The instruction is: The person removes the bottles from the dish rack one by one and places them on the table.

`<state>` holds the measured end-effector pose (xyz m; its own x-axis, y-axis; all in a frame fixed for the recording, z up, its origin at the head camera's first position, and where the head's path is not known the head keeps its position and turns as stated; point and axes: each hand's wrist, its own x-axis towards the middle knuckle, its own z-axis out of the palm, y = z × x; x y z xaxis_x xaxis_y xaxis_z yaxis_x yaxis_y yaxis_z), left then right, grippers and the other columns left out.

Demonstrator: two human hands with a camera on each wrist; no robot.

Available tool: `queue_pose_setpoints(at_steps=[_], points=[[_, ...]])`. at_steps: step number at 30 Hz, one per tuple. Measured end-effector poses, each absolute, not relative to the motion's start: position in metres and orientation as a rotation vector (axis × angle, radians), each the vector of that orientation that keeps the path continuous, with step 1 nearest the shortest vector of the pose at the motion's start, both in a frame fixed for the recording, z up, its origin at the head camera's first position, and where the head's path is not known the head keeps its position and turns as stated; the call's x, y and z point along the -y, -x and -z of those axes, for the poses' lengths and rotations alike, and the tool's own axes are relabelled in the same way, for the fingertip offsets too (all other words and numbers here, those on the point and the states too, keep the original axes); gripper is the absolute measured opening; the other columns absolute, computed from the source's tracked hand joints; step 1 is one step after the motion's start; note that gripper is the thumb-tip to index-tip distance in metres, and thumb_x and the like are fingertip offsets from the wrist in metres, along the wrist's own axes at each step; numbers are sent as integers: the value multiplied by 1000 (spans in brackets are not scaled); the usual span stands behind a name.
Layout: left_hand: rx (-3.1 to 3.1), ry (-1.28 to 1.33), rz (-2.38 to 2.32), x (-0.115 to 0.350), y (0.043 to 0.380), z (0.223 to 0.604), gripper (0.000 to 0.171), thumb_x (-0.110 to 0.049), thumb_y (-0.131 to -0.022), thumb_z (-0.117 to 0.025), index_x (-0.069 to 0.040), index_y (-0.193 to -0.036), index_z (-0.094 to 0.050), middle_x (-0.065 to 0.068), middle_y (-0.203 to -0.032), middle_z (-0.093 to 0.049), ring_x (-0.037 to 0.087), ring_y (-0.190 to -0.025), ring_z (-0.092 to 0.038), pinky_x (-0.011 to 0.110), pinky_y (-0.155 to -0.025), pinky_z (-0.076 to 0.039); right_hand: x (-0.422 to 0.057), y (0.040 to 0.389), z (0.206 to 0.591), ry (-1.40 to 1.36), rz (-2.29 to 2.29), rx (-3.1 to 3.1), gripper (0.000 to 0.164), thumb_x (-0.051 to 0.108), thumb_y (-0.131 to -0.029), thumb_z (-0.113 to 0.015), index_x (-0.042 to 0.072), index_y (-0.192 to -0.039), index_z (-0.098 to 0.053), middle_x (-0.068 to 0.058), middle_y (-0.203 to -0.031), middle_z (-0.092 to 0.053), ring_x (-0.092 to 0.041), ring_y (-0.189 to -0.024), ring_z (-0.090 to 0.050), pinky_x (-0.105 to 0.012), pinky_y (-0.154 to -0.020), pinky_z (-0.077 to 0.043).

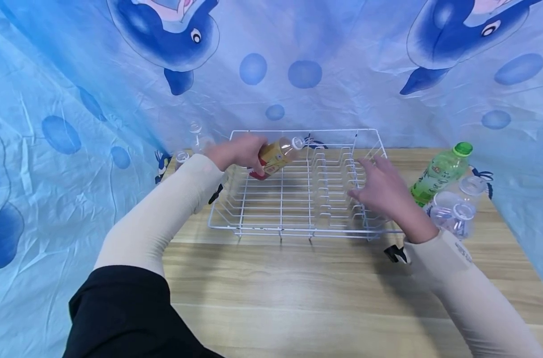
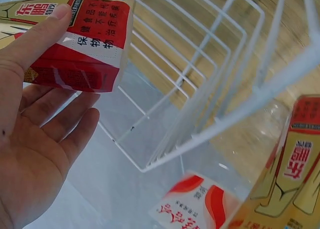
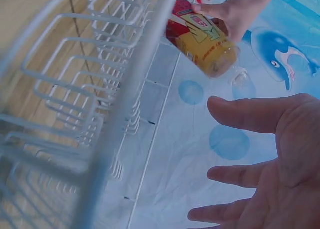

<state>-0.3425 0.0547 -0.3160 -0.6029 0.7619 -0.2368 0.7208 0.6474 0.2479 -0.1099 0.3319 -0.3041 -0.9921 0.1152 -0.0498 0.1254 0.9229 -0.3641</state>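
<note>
My left hand (image 1: 246,150) grips a plastic drink bottle (image 1: 277,155) with a yellow and red label. The bottle is tilted, its white-rimmed neck up toward the right, over the back left of a white wire dish rack (image 1: 271,229). In the left wrist view, the thumb lies along the label and the red base (image 2: 75,79) points to the right. Over the rack's right side, my right hand (image 1: 385,190) is spread with nothing in it. From the right wrist view its fingers are apart, beside the rack's rail (image 3: 120,109).
To the right stand a green bottle (image 1: 441,171) and several clear bottles (image 1: 460,219). Clear bottles (image 1: 200,141) also stand left of the rack. In the left wrist view, another yellow-labelled bottle (image 2: 280,184) and a red-and-white-labelled one (image 2: 195,204) appear outside the rack. A blue dolphin-print curtain (image 1: 276,89) hangs behind.
</note>
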Motion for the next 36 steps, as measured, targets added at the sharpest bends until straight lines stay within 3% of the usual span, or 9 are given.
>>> queue_pose_setpoints(at_steps=[7, 19, 26, 36], points=[[-2530, -1157, -251, -58, 337, 319, 59, -29, -74, -91, -7, -118, -58, 8, -111, -68, 22, -100, -63, 36, -87, -53, -323, 127, 301, -199, 657, -2960, 99, 26, -83, -81, 3, -160, -22, -33, -159, -20, -51, -146, -17, -69, -113, -20], [-2462, -1163, -482, -62, 321, 326, 74, -26, -71, -93, -5, -129, -53, 9, -124, -65, 23, -109, -63, 36, -96, -52, -317, 139, 294, -133, 773, -2894, 106, 33, -82, -85, 3, -160, -19, -28, -160, -26, -51, -143, -26, -65, -115, -23], [-2385, -1154, -625, -68, 306, 326, 76, -26, -72, -93, -2, -131, -52, 11, -124, -65, 23, -109, -63, 35, -93, -54, -311, 147, 293, -81, 826, -2870, 110, 36, -80, -86, 6, -161, -18, -27, -158, -31, -51, -140, -33, -66, -113, -26], [-2297, -1167, -838, -72, 291, 322, 80, -28, -73, -92, -7, -137, -50, 6, -124, -64, 19, -111, -62, 33, -95, -52, -303, 152, 295, -51, 859, -2871, 111, 37, -79, -87, 11, -162, -18, -25, -159, -30, -50, -140, -33, -67, -111, -29]])
